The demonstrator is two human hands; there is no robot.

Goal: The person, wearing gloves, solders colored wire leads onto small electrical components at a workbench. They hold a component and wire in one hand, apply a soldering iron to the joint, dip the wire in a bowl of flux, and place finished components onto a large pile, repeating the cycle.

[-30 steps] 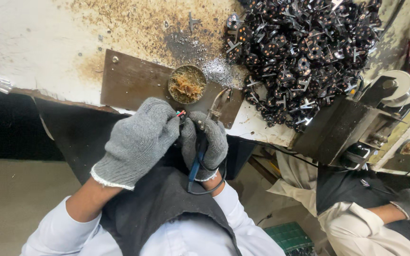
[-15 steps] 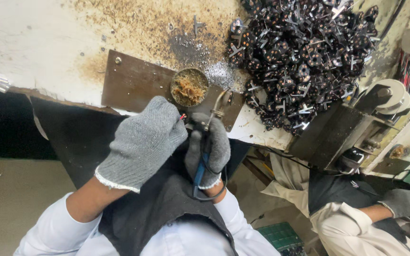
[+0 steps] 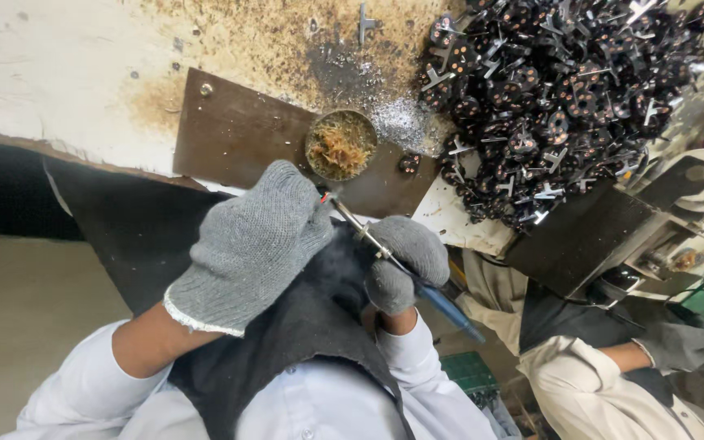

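From the head camera, the person's left hand [image 3: 250,244], in a grey knitted work glove, is curling its fingers [image 3: 307,213] together around something small just at the tip of the tool; what they are pinching is hidden under the glove. The right hand [image 3: 405,262], gloved the same way, is wrapping its fingers closed around a slim soldering iron with a metal shaft and blue handle [image 3: 405,269], which is slanting from the left fingertips down past the right wrist. Both hands are hovering just below the edge of the stained white table [image 3: 59,73], over a dark apron [image 3: 287,342]. Just above the iron's tip, a round tin holding tangled brass-coloured wire wool [image 3: 341,145] is sitting on a brown metal plate [image 3: 238,130]. To the right, a large heap of small black metal parts [image 3: 564,90] is covering the table. At lower right, another person's grey-gloved hand [image 3: 682,346] is resting well apart.
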